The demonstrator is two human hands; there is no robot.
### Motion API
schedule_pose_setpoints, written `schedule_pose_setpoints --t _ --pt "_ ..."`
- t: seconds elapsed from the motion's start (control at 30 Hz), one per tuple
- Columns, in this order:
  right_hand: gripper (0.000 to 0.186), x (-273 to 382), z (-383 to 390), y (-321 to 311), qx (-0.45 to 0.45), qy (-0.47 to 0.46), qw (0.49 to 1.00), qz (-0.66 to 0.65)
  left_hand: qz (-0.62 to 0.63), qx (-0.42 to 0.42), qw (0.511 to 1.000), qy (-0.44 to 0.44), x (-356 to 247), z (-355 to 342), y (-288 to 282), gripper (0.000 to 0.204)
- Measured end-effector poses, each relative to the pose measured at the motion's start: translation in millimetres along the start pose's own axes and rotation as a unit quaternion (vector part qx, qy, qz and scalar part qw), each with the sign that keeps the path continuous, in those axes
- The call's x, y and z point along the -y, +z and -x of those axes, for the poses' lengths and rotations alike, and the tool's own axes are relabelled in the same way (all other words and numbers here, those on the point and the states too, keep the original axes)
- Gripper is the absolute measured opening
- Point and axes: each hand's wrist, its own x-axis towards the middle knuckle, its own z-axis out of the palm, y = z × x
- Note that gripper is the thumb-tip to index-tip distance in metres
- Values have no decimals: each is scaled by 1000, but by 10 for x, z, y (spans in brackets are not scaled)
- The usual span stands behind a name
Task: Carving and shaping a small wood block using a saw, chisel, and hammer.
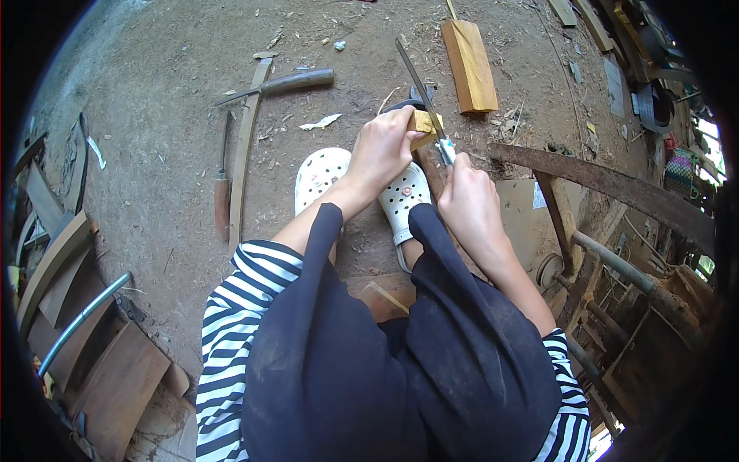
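Observation:
My left hand (389, 150) is closed around a small, squared yellowish wood block (425, 123) above my right shoe. In my right hand (471, 199) is the grip of a hand tool with a long, narrow dark blade (416, 75); its pale, shiny collar shows just beyond my fingers. The blade points away and to the left, against or very close to the block's right end. Whether it is a file or a saw, I cannot tell. Behind the block, a dark object (400, 106) on the ground is partly hidden.
A thicker wood block (469, 65) lies ahead. On the left, one wooden-handled tool (298, 81) crosses a wood strip (248, 146); another (222, 202) lies alongside. Curved boards (115, 385) and a metal tube (85, 323) sit far left. A rusty curved bar (608, 183) extends at right.

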Motion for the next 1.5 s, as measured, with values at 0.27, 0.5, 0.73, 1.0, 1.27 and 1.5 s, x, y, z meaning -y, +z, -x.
schedule_pose_setpoints --t 0.27,0.5,0.73,1.0,1.27,1.5 --pt "14 144 -128 -79 -38 -32 995 -81 0 -28 999 -40 78 57 -103 32" --pt "15 -50 -167 -37 -129 27 966 -222 34 -78 992 -92 196 168 -311 31" --pt "19 -704 -391 779 -128 113 985 -2 20 -118 990 -70 304 223 -407 37" --pt "17 -1060 -411 1179 -101 142 985 16 31 -97 989 -106 280 299 -426 36" --pt "18 -1136 -336 1217 -172 157 968 -98 43 -85 992 -82 276 326 -411 35" --pt "25 -1218 -329 1385 -94 200 930 -292 -14 -50 995 -84 245 316 -443 37"
